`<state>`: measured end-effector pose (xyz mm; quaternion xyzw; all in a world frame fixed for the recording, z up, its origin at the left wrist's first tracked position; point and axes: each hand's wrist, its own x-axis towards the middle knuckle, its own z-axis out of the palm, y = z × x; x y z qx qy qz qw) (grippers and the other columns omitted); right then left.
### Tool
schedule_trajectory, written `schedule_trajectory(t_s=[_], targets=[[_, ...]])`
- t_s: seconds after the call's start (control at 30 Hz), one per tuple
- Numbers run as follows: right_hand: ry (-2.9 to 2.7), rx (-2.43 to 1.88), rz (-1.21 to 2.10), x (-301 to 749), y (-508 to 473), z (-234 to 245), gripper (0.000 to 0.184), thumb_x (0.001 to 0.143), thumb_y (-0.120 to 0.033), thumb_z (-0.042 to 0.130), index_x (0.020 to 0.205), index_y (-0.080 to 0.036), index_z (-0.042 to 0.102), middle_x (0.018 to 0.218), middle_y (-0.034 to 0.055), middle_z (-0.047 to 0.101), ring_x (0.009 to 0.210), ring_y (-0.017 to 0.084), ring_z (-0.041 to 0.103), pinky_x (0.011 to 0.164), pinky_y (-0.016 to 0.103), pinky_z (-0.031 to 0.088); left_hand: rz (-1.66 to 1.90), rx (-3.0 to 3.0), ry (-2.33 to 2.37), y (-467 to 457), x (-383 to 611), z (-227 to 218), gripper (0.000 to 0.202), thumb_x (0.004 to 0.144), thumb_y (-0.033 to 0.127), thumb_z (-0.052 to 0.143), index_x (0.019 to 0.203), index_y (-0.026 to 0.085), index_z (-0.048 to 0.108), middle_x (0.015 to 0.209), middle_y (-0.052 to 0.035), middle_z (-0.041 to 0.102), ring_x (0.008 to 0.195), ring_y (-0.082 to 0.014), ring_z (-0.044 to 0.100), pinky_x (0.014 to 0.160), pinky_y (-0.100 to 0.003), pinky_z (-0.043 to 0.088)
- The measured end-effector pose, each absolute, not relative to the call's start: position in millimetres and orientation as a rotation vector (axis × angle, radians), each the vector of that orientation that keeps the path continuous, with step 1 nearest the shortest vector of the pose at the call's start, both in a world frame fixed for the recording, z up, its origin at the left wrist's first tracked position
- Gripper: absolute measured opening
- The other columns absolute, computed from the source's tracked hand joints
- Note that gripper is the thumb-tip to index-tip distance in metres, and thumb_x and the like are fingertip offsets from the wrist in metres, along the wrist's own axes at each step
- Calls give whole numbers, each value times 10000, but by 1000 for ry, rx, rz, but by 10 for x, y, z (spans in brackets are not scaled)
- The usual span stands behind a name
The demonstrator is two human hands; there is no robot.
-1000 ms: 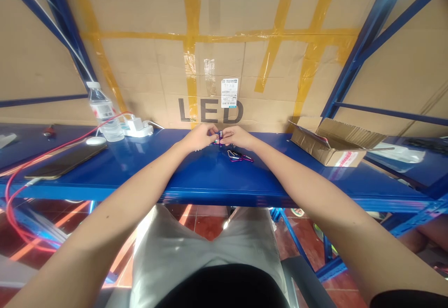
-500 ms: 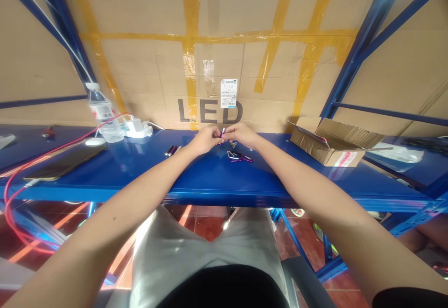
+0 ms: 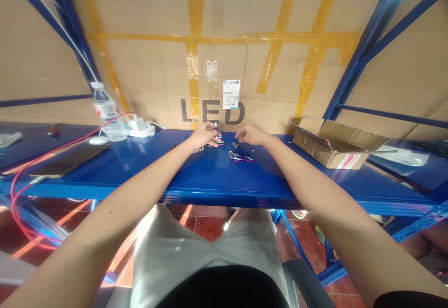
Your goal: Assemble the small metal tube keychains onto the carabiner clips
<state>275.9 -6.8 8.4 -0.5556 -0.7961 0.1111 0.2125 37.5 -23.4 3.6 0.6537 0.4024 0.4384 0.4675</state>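
Note:
My left hand (image 3: 203, 135) is closed in a pinch around a small purple cylinder (image 3: 216, 128) that stands upright above the blue shelf (image 3: 210, 177). My right hand (image 3: 249, 135) hovers a little to the right of it with its fingers curled; whether it holds anything is hidden. Purple and silver carabiner clips (image 3: 241, 157) lie on the shelf just in front of my right hand. A small metal piece (image 3: 235, 145) rests between the two hands.
A water bottle (image 3: 106, 112), a white charger (image 3: 138, 126) with a red cable (image 3: 42, 158) and a dark phone (image 3: 68, 160) sit at the left. An open cardboard box (image 3: 336, 147) stands at the right. A taped cardboard sheet marked LED (image 3: 224, 51) backs the shelf.
My hands were together on the small purple piece. They have now parted: the left keeps the piece upright and the right has drawn off to the right.

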Motion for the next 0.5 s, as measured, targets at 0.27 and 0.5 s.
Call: schedule_trajectory(t_s=[0.27,0.5], targets=[[-2238,-1580,318,2664,-66,-18,151,778,-34,738,796,-172,799,936,57,819,869,206,745,738,253,553,1105,1430,878,-248,336,78,147,860,55,606,947,144,527,886,-88,709,764,-188,747,639,-310,640],[-2123,-1581,316,2708,-107,72,181,758,7,680,712,-155,747,734,34,756,704,162,673,644,251,496,1114,1387,876,-236,330,90,70,965,108,567,910,142,539,864,-78,698,724,-169,736,637,-317,646]])
